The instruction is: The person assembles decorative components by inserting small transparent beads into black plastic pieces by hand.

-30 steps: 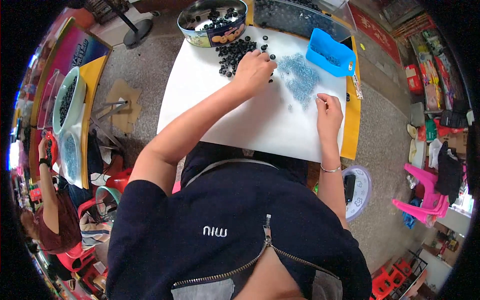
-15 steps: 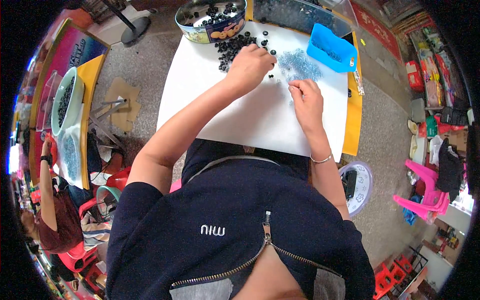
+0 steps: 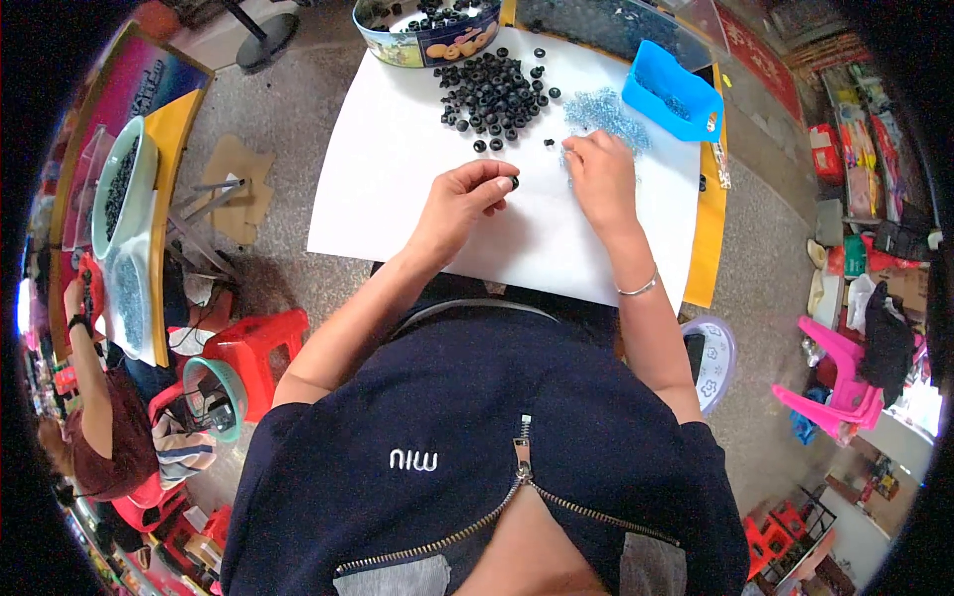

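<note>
Left hand point(image 3: 459, 207) pinches one small, round black piece point(image 3: 514, 183) at its two o'clock; right hand point(image 3: 605, 181), fingertips nearly together, contents unclear, meets one pale-blue heap point(image 3: 602, 109) at its six-o'clock edge.

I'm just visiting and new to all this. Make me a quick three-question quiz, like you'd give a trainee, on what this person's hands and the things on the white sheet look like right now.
1. True or false: the left hand holds a black piece at its fingertips.
2. Where does the blue tray stand on or by the white sheet?
A) near left corner
B) far right corner
C) middle of the near edge
3. Fill in the blank: the hand nearer the pale-blue pile is the ____.

Key:
1. True
2. B
3. right hand
</note>
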Action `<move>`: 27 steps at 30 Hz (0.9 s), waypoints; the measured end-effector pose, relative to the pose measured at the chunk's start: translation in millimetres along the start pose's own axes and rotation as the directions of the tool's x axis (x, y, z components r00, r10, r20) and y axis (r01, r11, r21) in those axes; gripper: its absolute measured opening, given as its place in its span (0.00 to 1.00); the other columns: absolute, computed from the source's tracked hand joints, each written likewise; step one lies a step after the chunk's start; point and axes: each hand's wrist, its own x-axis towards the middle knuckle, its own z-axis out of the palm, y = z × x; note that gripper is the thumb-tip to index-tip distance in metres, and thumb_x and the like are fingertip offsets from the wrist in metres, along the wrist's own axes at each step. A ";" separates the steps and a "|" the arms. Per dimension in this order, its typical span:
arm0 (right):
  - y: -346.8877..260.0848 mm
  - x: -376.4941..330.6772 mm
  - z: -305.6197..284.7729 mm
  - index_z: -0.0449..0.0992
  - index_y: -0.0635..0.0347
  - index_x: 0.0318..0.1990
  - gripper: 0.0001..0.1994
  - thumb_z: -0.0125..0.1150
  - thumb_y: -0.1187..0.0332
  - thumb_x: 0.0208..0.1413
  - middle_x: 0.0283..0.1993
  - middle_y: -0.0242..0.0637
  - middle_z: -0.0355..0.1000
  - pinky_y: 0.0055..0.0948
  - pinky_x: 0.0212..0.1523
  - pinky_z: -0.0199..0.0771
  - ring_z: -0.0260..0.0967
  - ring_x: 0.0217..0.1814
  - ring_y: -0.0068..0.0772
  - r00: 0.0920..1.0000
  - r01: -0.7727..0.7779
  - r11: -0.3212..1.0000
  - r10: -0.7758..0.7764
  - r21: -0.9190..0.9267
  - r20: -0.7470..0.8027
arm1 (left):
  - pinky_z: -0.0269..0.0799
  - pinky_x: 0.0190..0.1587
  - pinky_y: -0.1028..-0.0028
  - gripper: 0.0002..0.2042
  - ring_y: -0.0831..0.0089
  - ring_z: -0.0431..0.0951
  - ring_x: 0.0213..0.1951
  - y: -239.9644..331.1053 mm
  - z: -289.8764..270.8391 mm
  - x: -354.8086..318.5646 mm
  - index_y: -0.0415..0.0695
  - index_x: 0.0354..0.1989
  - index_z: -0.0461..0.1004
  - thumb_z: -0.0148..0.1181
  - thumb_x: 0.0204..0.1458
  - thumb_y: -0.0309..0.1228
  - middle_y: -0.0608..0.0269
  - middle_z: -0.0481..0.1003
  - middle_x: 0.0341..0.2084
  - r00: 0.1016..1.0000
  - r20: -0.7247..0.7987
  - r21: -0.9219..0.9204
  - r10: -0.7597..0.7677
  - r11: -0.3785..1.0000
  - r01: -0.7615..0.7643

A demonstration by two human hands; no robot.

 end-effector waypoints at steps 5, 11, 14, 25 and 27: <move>11.6 -3.1 -2.7 0.76 0.61 0.32 0.04 0.59 0.73 0.48 0.33 0.42 0.72 0.37 0.42 0.67 0.68 0.39 0.44 0.998 -0.060 0.988 0.057 0.146 0.025 | 0.65 0.34 0.83 0.09 0.84 0.68 0.28 1.0 5.1 -0.5 0.40 0.43 0.77 0.57 0.55 0.28 0.73 0.73 0.27 1.000 -0.006 0.010 -0.008 1.000 0.008; 8.6 -10.3 -11.1 0.75 0.63 0.34 0.05 0.59 0.73 0.50 0.32 0.37 0.73 0.28 0.39 0.68 0.68 0.34 0.31 0.979 -0.202 0.932 0.202 0.300 0.033 | 0.66 0.34 0.82 0.10 0.84 0.70 0.29 1.2 6.8 2.7 0.40 0.43 0.76 0.56 0.56 0.29 0.72 0.74 0.27 1.000 -0.012 0.009 -0.022 1.000 0.022; 1.1 -12.7 -18.8 0.75 0.64 0.35 0.05 0.60 0.72 0.52 0.32 0.34 0.73 0.21 0.38 0.67 0.66 0.31 0.23 0.921 -0.377 0.758 0.366 0.532 0.132 | 0.66 0.34 0.82 0.10 0.82 0.71 0.29 4.8 12.9 8.8 0.39 0.43 0.76 0.56 0.56 0.29 0.69 0.75 0.30 1.000 -0.013 -0.034 -0.026 0.999 0.026; 10.6 -17.5 -13.2 0.76 0.59 0.30 0.04 0.57 0.69 0.51 0.31 0.41 0.72 0.41 0.41 0.64 0.68 0.38 0.45 0.986 -0.130 0.986 0.140 0.100 -0.092 | 0.67 0.35 0.80 0.09 0.81 0.71 0.31 2.4 9.9 19.2 0.39 0.43 0.75 0.56 0.57 0.29 0.66 0.76 0.33 0.999 -0.036 0.019 0.012 1.000 -0.011; 14.1 -10.8 -14.3 0.76 0.57 0.31 0.04 0.57 0.69 0.51 0.34 0.39 0.72 0.40 0.42 0.64 0.67 0.40 0.43 0.989 -0.092 0.990 0.104 0.111 -0.103 | 0.67 0.35 0.80 0.09 0.83 0.71 0.29 -4.5 6.3 18.6 0.40 0.42 0.75 0.55 0.57 0.30 0.69 0.75 0.29 0.999 -0.047 -0.010 0.005 1.000 -0.005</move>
